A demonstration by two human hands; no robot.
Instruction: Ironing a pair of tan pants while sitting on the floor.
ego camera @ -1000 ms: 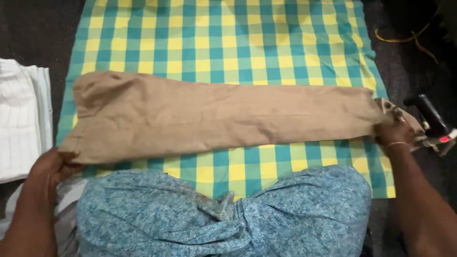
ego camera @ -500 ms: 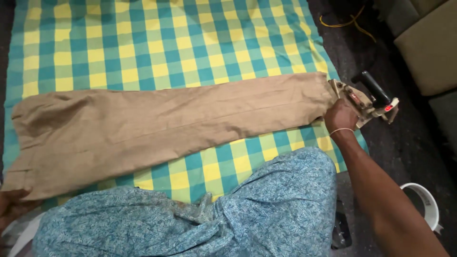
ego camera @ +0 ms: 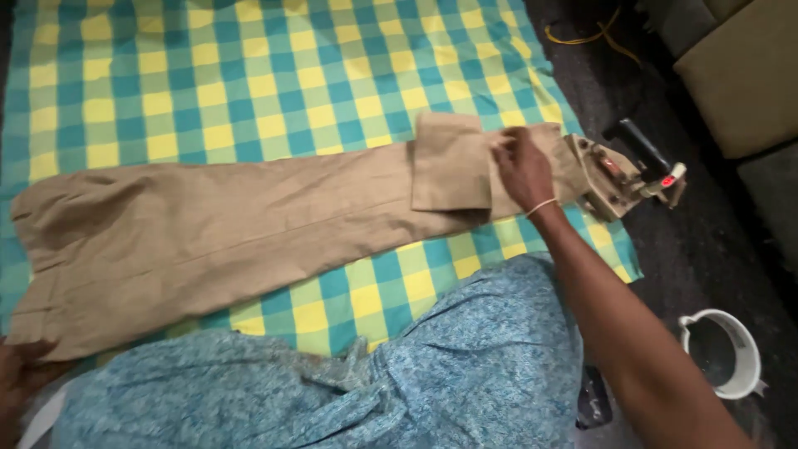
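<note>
Two hands fold tan trousers on a checked cloth.

Nearest is the person's blue patterned lap [ego camera: 332, 391]. The left hand [ego camera: 21, 374] rests at the waist end of the tan trousers [ego camera: 233, 241]; whether it grips cannot be told. The trousers lie long across the green and yellow checked cloth [ego camera: 249, 83]. The right hand [ego camera: 522, 170] pinches the folded-back leg end. Just beside it sits an iron [ego camera: 619, 175]. A white bowl [ego camera: 721, 353] stands well apart.

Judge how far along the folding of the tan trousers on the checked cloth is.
Done: the tan trousers lie flat on the checked cloth. In hand: the right hand presses the hem end, turned back as one short flap; the left hand touches the waist. Left: the long stretch between lies unfolded.
</note>
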